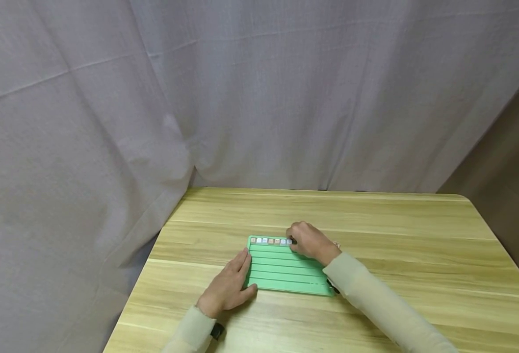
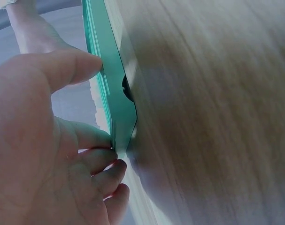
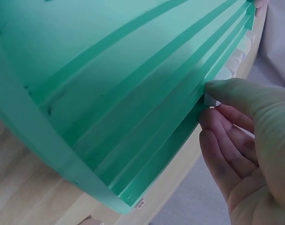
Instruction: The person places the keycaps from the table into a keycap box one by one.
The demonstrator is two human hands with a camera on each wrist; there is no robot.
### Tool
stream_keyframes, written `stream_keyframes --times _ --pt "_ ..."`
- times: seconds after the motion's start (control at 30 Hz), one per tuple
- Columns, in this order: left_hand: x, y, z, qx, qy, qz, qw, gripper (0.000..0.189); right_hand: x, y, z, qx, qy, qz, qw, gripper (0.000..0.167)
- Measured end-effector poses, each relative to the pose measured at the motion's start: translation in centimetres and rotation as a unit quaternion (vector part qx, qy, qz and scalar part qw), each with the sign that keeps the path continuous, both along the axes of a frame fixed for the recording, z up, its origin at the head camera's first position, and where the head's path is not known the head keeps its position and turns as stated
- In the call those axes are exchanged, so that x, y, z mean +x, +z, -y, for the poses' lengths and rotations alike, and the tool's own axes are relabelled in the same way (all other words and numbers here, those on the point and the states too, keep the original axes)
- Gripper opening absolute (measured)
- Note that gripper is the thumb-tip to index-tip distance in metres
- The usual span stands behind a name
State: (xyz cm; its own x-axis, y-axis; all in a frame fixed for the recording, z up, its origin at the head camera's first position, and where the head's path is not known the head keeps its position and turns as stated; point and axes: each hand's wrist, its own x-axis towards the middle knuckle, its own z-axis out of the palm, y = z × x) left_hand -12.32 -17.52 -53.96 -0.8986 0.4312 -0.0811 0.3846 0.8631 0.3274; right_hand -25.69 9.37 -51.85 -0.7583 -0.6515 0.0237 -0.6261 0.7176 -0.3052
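A green tray [image 1: 286, 267] with parallel ridged rows lies on the table. Along its far row stands a line of small white and tan keycaps [image 1: 271, 241], starting from the left corner. My right hand [image 1: 309, 241] is at the right end of that line and pinches a pale keycap [image 3: 210, 100] between thumb and fingers, low in the row. My left hand [image 1: 227, 287] rests against the tray's left side with its fingers extended. Its thumb [image 2: 88, 65] touches the near rim, as the left wrist view shows. The right forearm covers part of the tray's right side.
Beyond the tray's right edge, partly behind the right wrist, lies a small light piece with reddish marks [image 1: 337, 244]. The wood-grain table [image 1: 418, 245] extends around the tray. Grey curtains [image 1: 259, 98] hang behind and to the left.
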Motion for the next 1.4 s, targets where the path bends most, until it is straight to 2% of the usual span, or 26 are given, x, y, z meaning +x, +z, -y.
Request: stream_keyframes --times 0.43,1.17,1.4 --pt "-0.1 -0.1 -0.1 0.000 0.005 0.000 1.0000 0.083 0.1 0.5 0.5 0.021 -0.017 0.011 0.9996 0.004" --pt "-0.1 0.1 -0.1 -0.004 0.003 0.000 1.0000 0.083 0.0 0.7 0.2 0.003 -0.012 0.024 0.9996 0.004" --pt "0.1 0.2 -0.2 0.002 0.003 0.002 1.0000 0.084 -0.3 1.6 -1.4 -0.010 -0.002 0.029 0.9995 0.022"
